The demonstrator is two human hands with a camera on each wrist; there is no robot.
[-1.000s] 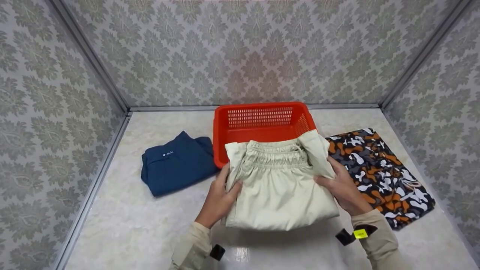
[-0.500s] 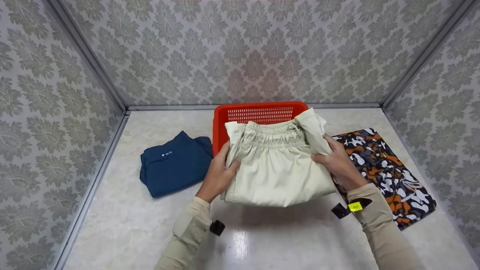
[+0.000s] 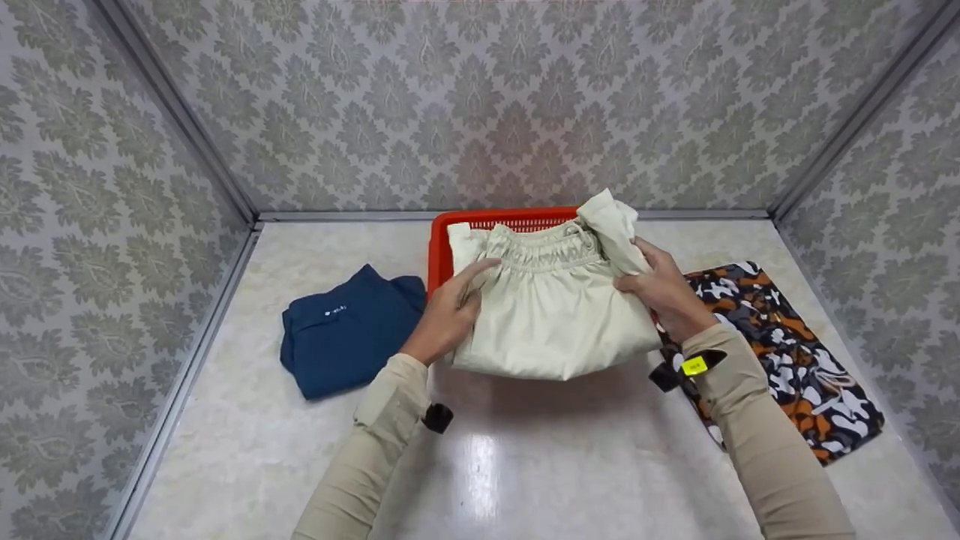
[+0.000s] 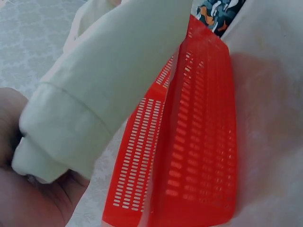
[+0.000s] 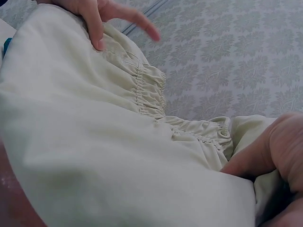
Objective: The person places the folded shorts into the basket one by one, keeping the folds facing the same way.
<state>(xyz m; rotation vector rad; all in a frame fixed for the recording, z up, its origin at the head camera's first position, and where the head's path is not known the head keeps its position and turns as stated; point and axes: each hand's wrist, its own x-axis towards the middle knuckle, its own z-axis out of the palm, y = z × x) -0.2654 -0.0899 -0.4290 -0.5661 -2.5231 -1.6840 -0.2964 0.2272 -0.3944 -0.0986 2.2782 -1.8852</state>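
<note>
Pale cream garment (image 3: 559,322), folded, gathered waistband (image 3: 546,256), left fingers (image 3: 477,271) and right fingers (image 3: 651,253) gripping its sides

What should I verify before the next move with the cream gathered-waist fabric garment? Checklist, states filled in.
1. Right hand grips cream gathered-waist fabric garment: ok.
2. Left hand holds it: ok, though index finger extended.
3. Garment lies flat: not ok, its right side juts up.
4. Garment clear of red perforated plastic basket: cannot tell.
5. Basket interior empty: cannot tell, mostly hidden.
6. Navy folded fabric garment and camouflage-patterned fabric garment outside basket: ok, either side.
</note>
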